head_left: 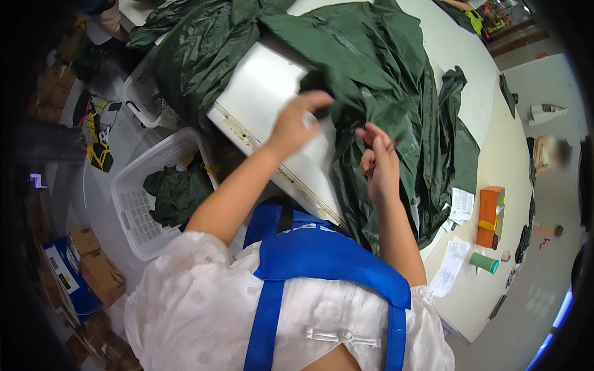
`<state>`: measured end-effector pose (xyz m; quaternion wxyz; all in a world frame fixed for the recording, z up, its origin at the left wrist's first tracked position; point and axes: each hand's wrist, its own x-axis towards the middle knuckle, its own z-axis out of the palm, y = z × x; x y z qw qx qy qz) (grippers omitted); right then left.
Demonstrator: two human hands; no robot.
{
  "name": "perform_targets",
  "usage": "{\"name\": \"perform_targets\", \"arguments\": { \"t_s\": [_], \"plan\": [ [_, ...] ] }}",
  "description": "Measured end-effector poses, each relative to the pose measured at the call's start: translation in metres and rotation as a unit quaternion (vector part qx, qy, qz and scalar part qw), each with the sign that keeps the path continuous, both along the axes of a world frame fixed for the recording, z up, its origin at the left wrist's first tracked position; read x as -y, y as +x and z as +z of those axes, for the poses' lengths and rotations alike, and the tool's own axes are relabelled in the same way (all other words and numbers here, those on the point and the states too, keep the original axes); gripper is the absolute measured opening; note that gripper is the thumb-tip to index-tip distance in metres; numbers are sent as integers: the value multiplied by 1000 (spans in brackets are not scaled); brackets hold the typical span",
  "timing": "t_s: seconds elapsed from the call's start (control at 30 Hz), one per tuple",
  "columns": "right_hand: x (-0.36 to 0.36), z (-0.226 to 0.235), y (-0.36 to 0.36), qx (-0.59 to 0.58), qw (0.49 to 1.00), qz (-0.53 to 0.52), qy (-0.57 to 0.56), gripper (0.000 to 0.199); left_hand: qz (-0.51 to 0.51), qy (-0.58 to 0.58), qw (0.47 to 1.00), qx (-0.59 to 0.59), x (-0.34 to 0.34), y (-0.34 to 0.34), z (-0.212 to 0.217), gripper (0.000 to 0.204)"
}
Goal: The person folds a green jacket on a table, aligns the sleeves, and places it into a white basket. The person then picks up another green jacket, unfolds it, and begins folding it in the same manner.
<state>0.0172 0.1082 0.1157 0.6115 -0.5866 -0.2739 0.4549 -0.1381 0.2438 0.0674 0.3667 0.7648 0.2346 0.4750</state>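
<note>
A large sheet of dark green, slightly shiny fabric lies in folds across the white table and hangs over its near edge. My left hand, smeared by motion, curls its fingers and thumb about a dark bunched part of this fabric above the bare white tabletop. Just to the right, my right hand has its fingers bent and the fingertips closed together at the fabric's edge. Whether something small sits between those fingertips is too blurred to tell.
At left, a white plastic basket holds crumpled green fabric; another white basket stands behind it. Cardboard boxes sit at lower left. On the table's right are paper sheets, an orange box and a green thread spool.
</note>
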Motion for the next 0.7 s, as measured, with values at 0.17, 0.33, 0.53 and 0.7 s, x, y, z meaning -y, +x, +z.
{"name": "perform_targets", "arguments": {
  "t_s": [0.17, 0.33, 0.53, 0.7],
  "plan": [
    [3, 13, 26, -281, 958, -49, 25, 16, -79, 79, 992, 56, 64, -4, 37, 40],
    [17, 23, 38, -555, 821, -108, 85, 19, -144, -511, 812, 244, 74, 12, 39, 52],
    [37, 32, 31, -595, 799, -76, 46, 19, -319, -674, 584, 322, 66, 27, 48, 34],
    [56, 14, 38, -503, 857, -107, 22, 13, -331, -655, 587, 342, 73, 27, 69, 32]
  ]
}}
